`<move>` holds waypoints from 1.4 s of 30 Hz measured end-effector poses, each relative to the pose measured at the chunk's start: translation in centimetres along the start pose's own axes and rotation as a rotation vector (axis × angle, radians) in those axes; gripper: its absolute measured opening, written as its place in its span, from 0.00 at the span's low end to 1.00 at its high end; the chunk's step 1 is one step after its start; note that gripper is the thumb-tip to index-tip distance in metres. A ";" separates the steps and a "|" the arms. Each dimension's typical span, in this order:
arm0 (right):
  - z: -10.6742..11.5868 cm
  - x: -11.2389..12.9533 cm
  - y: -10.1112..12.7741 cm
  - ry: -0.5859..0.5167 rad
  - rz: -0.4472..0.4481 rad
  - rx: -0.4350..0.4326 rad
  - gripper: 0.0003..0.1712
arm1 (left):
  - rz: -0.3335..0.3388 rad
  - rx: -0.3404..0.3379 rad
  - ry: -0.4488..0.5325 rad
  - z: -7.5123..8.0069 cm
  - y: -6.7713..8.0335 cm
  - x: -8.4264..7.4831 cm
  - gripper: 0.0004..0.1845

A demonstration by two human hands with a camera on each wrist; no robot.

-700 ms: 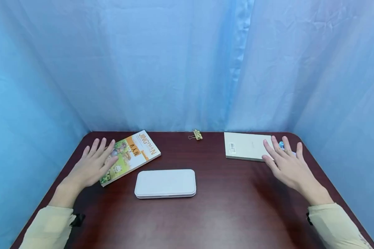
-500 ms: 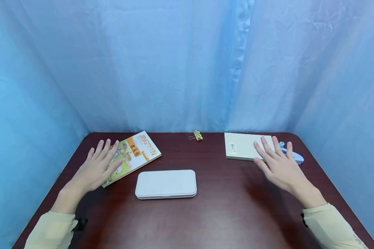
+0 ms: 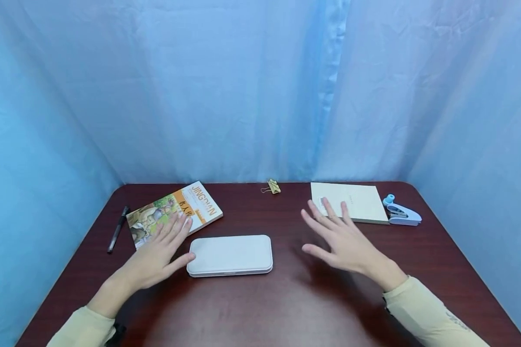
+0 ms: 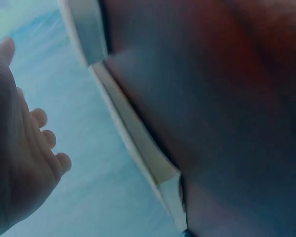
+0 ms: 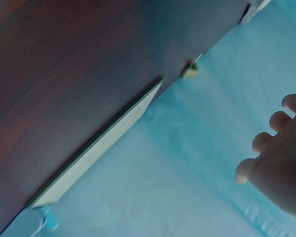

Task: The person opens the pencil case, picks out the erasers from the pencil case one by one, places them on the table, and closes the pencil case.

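My left hand (image 3: pixel 154 258), fingers stretched out, overlaps the lower edge of a book with a colourful illustrated cover (image 3: pixel 152 219) in the head view. Its thumb reaches over the left end of a flat white case with rounded corners (image 3: pixel 230 255), which lies closed. To the right of that case hovers my right hand (image 3: pixel 345 243), fingers spread and holding nothing. Its fingertips overlap the near left corner of a plain cream book (image 3: pixel 364 200). In the left wrist view the hand (image 4: pixel 24 153) is apart from the illustrated book (image 4: pixel 133 128).
A black pen (image 3: pixel 118 230) lies left of the illustrated book. At the back edge sits a gold binder clip (image 3: pixel 274 187). Right of the cream book are a pale blue-white stapler (image 3: pixel 404 214) and a small light blue object (image 3: pixel 388 199). Blue curtains (image 3: pixel 226 96) enclose the table.
Both hands have moved inward over the table, the left toward the white case and the right away from the stapler. The pen and the whole stapler have come into view.
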State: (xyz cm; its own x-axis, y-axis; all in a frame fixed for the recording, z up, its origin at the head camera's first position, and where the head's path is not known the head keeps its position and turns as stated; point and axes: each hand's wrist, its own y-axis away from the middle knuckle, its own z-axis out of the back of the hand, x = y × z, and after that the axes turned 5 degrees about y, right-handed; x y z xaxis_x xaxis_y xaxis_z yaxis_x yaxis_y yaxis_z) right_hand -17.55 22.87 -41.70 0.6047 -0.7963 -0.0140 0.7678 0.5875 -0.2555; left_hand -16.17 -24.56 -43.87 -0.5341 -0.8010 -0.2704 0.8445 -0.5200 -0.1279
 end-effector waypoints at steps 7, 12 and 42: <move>-1.6 3.0 -2.0 -0.088 0.097 0.054 0.51 | -0.062 0.067 0.028 -1.0 -0.4 -0.7 0.48; -2.7 5.2 -3.7 -0.161 0.138 0.150 0.51 | -0.103 0.110 0.062 -1.7 -0.9 -1.1 0.49; -4.7 7.5 -6.8 -0.188 0.115 0.316 0.58 | -0.240 0.140 0.111 -2.3 -0.9 -0.3 0.40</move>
State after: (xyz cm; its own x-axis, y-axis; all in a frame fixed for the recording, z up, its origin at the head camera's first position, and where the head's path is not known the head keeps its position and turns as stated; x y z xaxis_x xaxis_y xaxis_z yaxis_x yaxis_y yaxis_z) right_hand -19.26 12.24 -44.55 0.6961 -0.6998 0.1602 0.7027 0.7099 0.0479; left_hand -16.68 -23.20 -45.85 -0.7041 -0.6169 -0.3518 0.6769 -0.7328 -0.0698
